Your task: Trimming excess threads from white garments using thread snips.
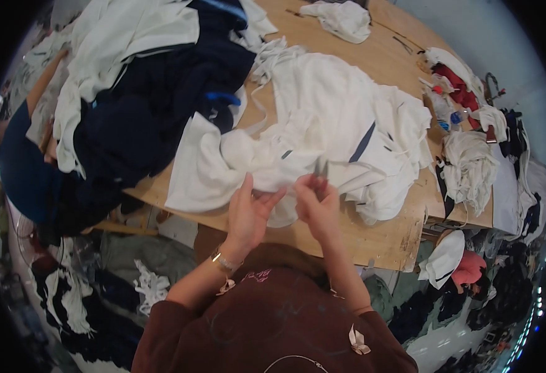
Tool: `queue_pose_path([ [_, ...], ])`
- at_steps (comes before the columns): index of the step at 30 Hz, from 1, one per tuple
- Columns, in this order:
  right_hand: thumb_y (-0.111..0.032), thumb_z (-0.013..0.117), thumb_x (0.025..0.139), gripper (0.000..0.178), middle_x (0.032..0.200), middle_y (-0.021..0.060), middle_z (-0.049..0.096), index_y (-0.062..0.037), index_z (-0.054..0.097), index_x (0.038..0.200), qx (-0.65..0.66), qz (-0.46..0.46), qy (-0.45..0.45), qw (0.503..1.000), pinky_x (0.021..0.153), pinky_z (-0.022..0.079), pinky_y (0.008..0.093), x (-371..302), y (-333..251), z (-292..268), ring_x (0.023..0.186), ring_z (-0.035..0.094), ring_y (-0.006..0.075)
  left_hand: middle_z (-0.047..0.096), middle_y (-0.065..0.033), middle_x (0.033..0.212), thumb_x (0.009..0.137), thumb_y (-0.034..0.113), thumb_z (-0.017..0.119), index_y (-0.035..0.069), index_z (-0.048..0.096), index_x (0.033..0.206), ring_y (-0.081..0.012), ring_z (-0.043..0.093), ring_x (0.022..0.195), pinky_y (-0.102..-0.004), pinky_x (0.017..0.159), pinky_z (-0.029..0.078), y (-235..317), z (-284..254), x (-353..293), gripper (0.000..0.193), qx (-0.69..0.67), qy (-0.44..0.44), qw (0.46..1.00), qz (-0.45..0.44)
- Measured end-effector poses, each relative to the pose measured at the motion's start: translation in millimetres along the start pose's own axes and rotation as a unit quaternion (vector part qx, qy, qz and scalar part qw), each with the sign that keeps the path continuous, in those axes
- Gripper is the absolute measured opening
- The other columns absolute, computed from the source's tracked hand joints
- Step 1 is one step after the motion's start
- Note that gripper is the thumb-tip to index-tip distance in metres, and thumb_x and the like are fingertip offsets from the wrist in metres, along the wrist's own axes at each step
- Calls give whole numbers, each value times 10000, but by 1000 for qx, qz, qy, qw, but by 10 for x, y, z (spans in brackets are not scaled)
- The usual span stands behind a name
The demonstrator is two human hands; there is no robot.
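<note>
A white garment with a dark blue stripe lies rumpled across the wooden table in front of me. At its near edge is my left hand, palm turned up and fingers apart, next to the white cloth. My right hand is closed in a pinch just to the right of it. A small grey piece shows above those fingertips, against the fabric, but its kind is unclear. A folded white flap with a grey edge lies beside the right fingertips.
Navy and white garments are heaped on the left. A person in a dark blue top works beyond them. The wooden table ends close to my body. More white cloth sits at the right, and another person in pink is lower right.
</note>
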State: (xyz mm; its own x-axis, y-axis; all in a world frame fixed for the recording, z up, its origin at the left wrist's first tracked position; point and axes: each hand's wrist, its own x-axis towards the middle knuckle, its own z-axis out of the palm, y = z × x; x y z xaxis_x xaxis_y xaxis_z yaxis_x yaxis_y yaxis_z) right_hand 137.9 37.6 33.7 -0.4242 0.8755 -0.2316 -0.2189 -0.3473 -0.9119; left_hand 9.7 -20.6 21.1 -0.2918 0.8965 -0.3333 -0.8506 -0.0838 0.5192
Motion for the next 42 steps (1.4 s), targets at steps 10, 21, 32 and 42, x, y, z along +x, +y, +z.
queue_pose_path([
  [10,-182,617,851,207,678,61,508,-1,539,917,-365,-245,5,898,520,387,267,-11,83,44,553,466,153,570,-154,1113,987,303,340,-55,480,1133,-240,573,1033,-379,923,460,16,-77,-42,411,78,-69,993,48],
  [21,-239,658,809,230,708,89,556,-42,546,849,-524,-336,20,783,501,433,331,38,203,-32,601,584,250,559,-114,1140,984,306,356,-2,447,1187,-216,537,1078,-370,941,418,43,-87,-48,380,-4,-57,998,-15],
  [32,-312,631,819,261,678,65,530,-63,552,819,-559,-370,17,742,451,409,330,48,173,-24,542,552,240,601,-127,1060,981,298,381,-47,549,1055,-200,571,997,-349,937,418,-35,-97,-69,391,11,-57,998,21],
  [42,-233,659,800,206,704,71,572,-59,552,825,-549,-341,15,763,480,425,331,18,163,-48,580,581,248,602,-129,1072,977,307,388,-16,539,1088,-206,572,1007,-356,919,431,-30,-116,-47,373,63,-64,995,52],
])
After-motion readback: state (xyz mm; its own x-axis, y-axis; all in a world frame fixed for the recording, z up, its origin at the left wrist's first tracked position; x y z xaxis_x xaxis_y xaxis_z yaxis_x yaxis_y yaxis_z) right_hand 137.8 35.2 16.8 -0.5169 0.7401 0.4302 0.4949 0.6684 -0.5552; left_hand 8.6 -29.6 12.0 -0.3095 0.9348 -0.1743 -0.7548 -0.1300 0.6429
